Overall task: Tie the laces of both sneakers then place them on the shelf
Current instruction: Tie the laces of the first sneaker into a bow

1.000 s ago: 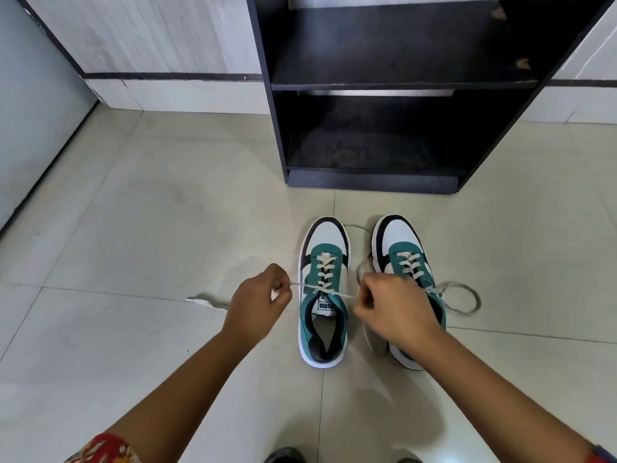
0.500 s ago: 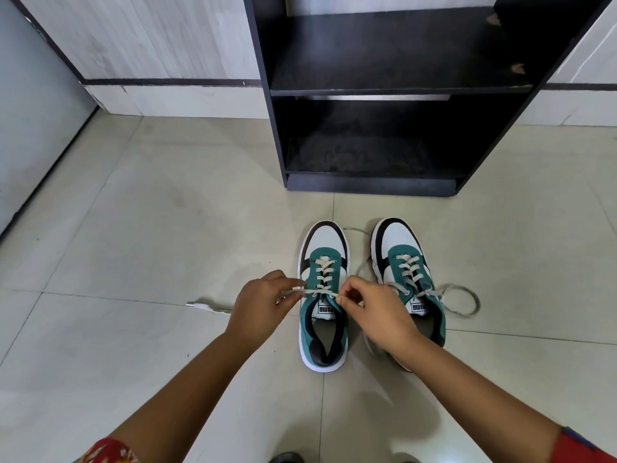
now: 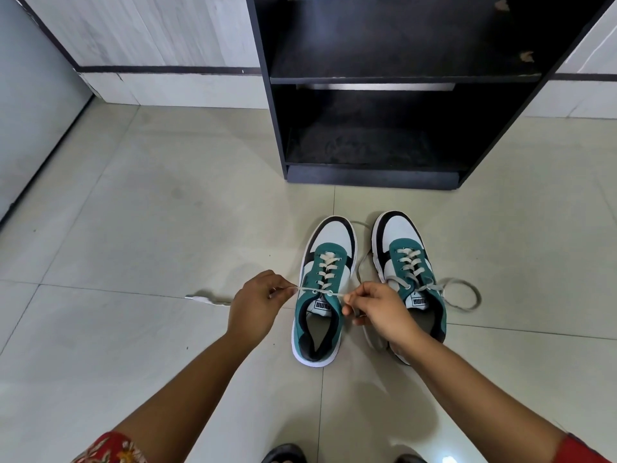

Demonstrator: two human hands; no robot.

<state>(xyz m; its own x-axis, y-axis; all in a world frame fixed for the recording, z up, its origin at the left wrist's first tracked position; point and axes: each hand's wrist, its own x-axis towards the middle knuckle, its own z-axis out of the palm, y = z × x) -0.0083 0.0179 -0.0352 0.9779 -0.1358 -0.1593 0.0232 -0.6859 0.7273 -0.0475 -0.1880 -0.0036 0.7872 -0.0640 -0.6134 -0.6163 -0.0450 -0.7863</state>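
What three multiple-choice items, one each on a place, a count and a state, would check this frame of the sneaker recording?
1. Where do the two sneakers stand?
A. On the shelf's lower board
B. On the tiled floor in front of the shelf
C. On a table

2. How many sneakers are in view?
A. One
B. Two
C. Four

3. What state is the right sneaker's lace in?
A. Tied in a bow
B. Removed
C. Loose, trailing on the floor

Key: 1 B, the left sneaker and right sneaker sit on the floor before the black shelf. 2 B, only that pair shows. 3 C, the right sneaker's lace loops on the tiles, while the left hand and right hand pinch the left sneaker's lace ends.
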